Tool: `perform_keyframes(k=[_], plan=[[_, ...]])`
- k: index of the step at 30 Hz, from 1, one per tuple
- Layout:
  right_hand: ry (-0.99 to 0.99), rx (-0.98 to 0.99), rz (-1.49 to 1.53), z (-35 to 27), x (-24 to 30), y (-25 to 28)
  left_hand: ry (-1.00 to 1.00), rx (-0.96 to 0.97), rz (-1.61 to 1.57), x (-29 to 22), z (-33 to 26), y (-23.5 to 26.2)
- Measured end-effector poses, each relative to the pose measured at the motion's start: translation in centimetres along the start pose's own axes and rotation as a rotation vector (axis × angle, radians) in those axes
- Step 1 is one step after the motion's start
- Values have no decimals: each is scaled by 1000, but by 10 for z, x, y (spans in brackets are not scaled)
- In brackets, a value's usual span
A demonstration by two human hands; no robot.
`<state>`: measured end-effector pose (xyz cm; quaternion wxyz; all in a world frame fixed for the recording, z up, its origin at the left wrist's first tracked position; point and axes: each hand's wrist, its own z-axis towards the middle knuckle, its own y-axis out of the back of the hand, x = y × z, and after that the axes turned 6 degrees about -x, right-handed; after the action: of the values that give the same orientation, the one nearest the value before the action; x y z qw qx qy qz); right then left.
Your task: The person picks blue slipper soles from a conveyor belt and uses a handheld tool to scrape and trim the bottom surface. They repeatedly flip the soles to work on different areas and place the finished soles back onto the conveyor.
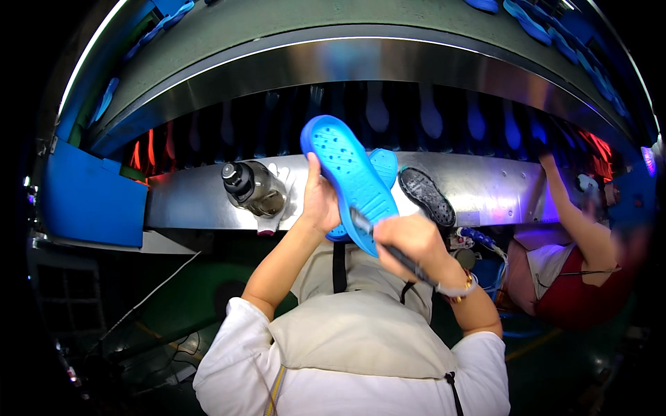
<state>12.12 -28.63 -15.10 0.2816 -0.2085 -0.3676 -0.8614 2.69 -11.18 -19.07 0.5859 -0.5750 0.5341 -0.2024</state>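
My left hand [319, 201] is closed around the left edge of a bright blue shoe sole [340, 159], held tilted above the bench with its dotted, ridged face up. My right hand [414, 243] grips a black-handled brush [360, 220], its dark head against the sole's lower part; motion blurs it slightly. Behind the held sole, another blue sole [383, 165] lies partly hidden on the metal bench [489, 184]. A blue edge [338, 234] also shows below my left hand. To the right rests a black sole [427, 197].
A dark translucent bottle [253, 191] stands left on a white cloth. Beyond the bench, a dark opening holds rows of soles, with a green conveyor belt [347, 17] above. At right, a co-worker's arm [565, 194] reaches into the opening. A blue panel [94, 197] is at left.
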Motion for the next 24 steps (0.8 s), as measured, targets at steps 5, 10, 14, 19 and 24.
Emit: perform_keyframes(k=[5, 10, 14, 19, 24], plan=[[-110, 161, 292, 16, 8, 27, 11, 25, -44, -13, -8, 6], [-104, -63, 265, 27, 2, 12, -19, 102, -80, -5, -9, -20], [-171, 74, 453, 20, 10, 29, -65, 123, -82, -26, -10, -21], [-147, 162, 382, 8, 5, 25, -188, 35, 97, -32, -5, -25], [-313, 5, 711, -1, -21, 34, -201, 59, 43, -47, -6, -45]])
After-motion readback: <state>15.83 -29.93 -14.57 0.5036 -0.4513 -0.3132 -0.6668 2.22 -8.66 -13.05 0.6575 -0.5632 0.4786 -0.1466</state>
